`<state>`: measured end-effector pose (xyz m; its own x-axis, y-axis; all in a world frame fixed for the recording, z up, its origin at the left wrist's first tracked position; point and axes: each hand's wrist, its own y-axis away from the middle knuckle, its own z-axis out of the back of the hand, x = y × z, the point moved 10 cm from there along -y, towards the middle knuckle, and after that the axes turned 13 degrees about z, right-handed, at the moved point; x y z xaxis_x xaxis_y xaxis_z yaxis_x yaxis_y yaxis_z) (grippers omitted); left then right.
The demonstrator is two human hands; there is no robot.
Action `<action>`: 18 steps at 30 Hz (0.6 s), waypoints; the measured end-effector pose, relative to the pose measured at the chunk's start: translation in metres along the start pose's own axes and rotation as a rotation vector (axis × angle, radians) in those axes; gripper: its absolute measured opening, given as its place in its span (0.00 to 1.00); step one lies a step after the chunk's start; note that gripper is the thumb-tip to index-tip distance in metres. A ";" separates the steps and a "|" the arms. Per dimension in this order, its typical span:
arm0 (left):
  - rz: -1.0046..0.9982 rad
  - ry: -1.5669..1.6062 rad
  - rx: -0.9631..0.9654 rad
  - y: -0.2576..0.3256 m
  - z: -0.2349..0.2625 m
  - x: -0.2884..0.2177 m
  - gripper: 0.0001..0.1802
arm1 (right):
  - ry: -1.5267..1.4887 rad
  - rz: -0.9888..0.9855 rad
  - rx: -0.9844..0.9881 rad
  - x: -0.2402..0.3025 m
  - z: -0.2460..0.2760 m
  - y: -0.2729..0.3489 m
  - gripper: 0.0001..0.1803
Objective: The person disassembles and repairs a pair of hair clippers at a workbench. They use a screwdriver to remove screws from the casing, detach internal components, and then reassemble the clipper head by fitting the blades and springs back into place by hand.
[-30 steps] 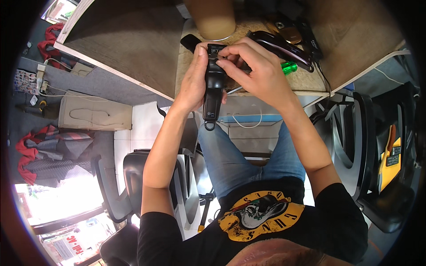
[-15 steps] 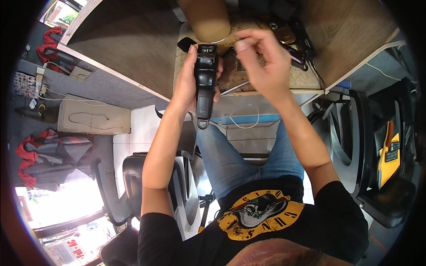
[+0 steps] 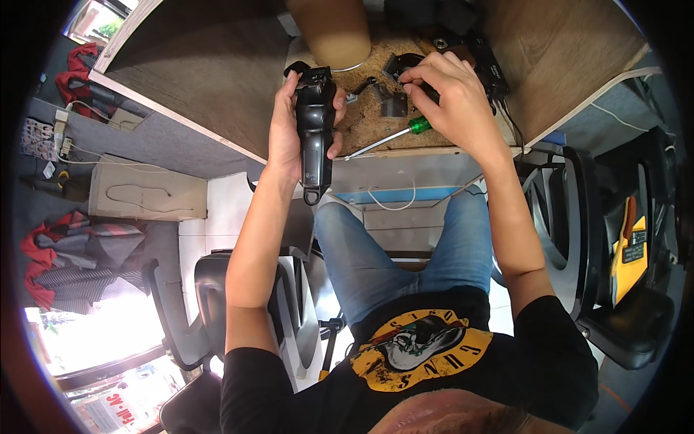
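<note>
My left hand (image 3: pixel 285 134) is wrapped round a black hair clipper (image 3: pixel 315 134), held upright with its hanging loop toward me and its top end away. The metal parts at that top end are exposed. Over the right side of the work surface, my right hand (image 3: pixel 455 94) has thumb and fingertips drawn together beside a black curved part (image 3: pixel 401 65). Whatever they pinch is too small to make out. Under that wrist lies a screwdriver (image 3: pixel 383 141) with a green handle, its shaft pointing left. A dark square piece (image 3: pixel 392 105) rests between the hands.
Brown crumbs or clippings cover the board (image 3: pixel 361 130). At the back stands a tan cylinder (image 3: pixel 332 32). Black devices with cords (image 3: pixel 488 65) crowd the right rear. Wooden side panels (image 3: pixel 195 72) flank the board. Chairs (image 3: pixel 564 231) stand on both sides of my legs.
My right hand has moved right and down toward the loose parts, uncovering the screwdriver handle and square piece. The left hand has shifted slightly left with the clipper.
</note>
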<state>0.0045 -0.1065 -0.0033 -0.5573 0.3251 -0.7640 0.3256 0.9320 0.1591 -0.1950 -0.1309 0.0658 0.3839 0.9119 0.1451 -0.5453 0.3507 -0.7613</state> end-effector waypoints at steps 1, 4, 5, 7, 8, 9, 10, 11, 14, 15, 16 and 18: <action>-0.006 -0.001 0.005 0.000 -0.001 0.000 0.32 | 0.001 -0.001 0.000 -0.001 0.000 0.000 0.06; -0.007 -0.020 0.008 0.000 -0.001 0.000 0.32 | -0.007 -0.036 0.011 -0.006 -0.003 0.003 0.06; -0.009 -0.018 0.007 0.000 -0.001 0.000 0.32 | -0.007 -0.030 -0.007 -0.007 -0.002 0.003 0.06; -0.015 -0.007 0.036 -0.001 -0.002 -0.001 0.32 | -0.007 -0.022 -0.023 -0.006 -0.001 0.003 0.06; -0.017 -0.006 0.035 -0.001 -0.002 -0.001 0.32 | -0.003 -0.020 -0.025 -0.006 0.000 0.002 0.06; -0.018 -0.009 0.030 -0.001 -0.002 -0.002 0.32 | 0.000 -0.017 -0.028 -0.005 0.000 0.002 0.06; -0.020 -0.014 0.027 -0.002 -0.002 -0.002 0.32 | 0.000 -0.016 -0.028 -0.005 0.000 0.002 0.06; -0.021 -0.014 0.027 -0.002 -0.002 -0.002 0.32 | -0.004 -0.016 -0.030 -0.005 -0.001 0.002 0.06; -0.024 -0.021 0.027 -0.002 -0.002 -0.002 0.32 | -0.010 -0.023 -0.025 -0.005 -0.002 0.002 0.05; -0.024 -0.020 0.027 -0.003 -0.002 -0.002 0.32 | -0.010 -0.030 -0.018 -0.005 -0.003 0.002 0.05; -0.024 -0.018 0.023 -0.002 -0.002 -0.002 0.32 | -0.014 -0.030 -0.017 -0.004 -0.003 0.002 0.05; -0.026 -0.027 0.017 -0.001 0.000 -0.003 0.32 | -0.018 -0.017 -0.017 0.000 -0.001 0.001 0.05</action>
<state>0.0052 -0.1085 -0.0012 -0.5452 0.2966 -0.7841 0.3249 0.9370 0.1285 -0.1945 -0.1311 0.0642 0.3798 0.9094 0.1696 -0.5260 0.3630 -0.7691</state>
